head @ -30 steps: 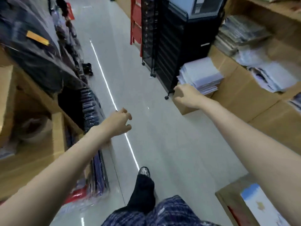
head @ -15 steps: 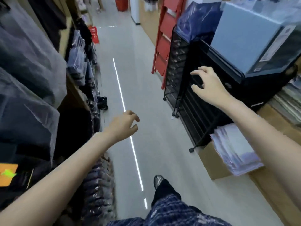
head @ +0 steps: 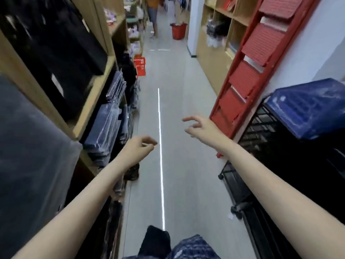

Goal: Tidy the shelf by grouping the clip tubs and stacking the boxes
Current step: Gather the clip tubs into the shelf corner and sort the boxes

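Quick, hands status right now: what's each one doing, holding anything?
Left hand: open, fingers loosely curled, holding nothing, out over the aisle floor.
Right hand: open, fingers spread, holding nothing, near the red stepladder.

No writing, label, brand, number or sign can be read anywhere here. The pale patches on the dark packaged goods (head: 56, 58) in the left-hand shelf (head: 93, 94) are too blurred to tell as print, and the red ladder (head: 255, 58) and blue-wrapped bundle (head: 306, 107) on the right show no legible marks.
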Demonstrator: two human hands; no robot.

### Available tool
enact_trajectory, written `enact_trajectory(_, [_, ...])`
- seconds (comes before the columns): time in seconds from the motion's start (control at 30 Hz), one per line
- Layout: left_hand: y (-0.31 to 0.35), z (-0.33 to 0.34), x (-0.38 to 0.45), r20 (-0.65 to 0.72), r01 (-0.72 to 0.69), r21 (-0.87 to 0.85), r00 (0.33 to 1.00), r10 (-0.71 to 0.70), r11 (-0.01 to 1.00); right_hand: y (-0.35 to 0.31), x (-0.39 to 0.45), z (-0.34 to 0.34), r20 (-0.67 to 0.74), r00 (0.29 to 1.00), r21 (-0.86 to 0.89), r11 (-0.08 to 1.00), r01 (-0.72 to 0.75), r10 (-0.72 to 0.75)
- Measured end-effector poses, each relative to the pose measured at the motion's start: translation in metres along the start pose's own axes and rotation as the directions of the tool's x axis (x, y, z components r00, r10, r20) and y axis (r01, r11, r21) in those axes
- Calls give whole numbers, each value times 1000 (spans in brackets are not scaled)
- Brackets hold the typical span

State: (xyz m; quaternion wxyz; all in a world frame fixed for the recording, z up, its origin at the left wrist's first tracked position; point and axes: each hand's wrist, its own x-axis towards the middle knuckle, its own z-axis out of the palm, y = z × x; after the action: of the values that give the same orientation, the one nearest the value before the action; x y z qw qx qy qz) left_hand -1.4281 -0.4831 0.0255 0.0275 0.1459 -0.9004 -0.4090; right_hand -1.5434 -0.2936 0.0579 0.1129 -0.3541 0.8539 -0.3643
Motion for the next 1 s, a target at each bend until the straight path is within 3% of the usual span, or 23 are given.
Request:
enact_trajectory(0.1, [7, -33, 104, 24, -18, 57, 1000, 16, 998, 16, 89, -38, 38, 999, -129, 991, 27, -22])
enact_trajectory(0.23, [23, -65, 241, 40, -137, 173, 990, 132, 975, 59, 214, -120, -143, 990, -191, 981, -39, 12])
enact_trajectory(0.4, [4, -87, 431, -22, -325, 472, 925, 380, 819, 121, 405, -165, -223, 975, -213, 977, -20, -28])
enact_trajectory(0.57, [-9, -117, 596, -38, -251, 570, 943, 330, 783, 150, 605, -167, -117, 990, -160, 985, 65, -84])
enact_trajectory(0.77, [-38, -172, 753, -114, -106, 587, 971, 212, 803, 156, 808, -143, 57, 983, -76, 981, 179, -175])
enact_trajectory(1.0, [-89, -245, 957, -206, 36, 553, 974, 95, 832, 181, 1043, -139, 135, 956, -99, 957, 273, -259])
